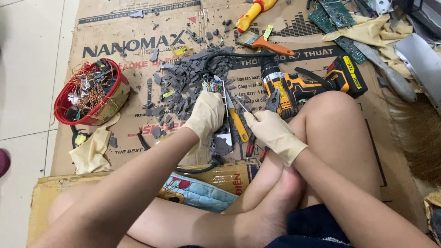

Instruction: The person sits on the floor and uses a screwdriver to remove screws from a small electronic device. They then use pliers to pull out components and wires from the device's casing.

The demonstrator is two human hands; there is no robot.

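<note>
Pliers (274, 98) clamped in right hand (271, 131) fingers; left hand (206, 115) fingers pressed together on broken grey casing (223, 138).

flattened brown cardboard box (138, 46) w/ dark print as floor mat, yellow label on drill battery (350, 65)

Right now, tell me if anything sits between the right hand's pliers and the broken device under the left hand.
Nothing visible does. The left hand presses on the broken device, and the right hand brings the pliers to its right edge. Only grey plastic fragments lie around it, none in the gap.
</note>
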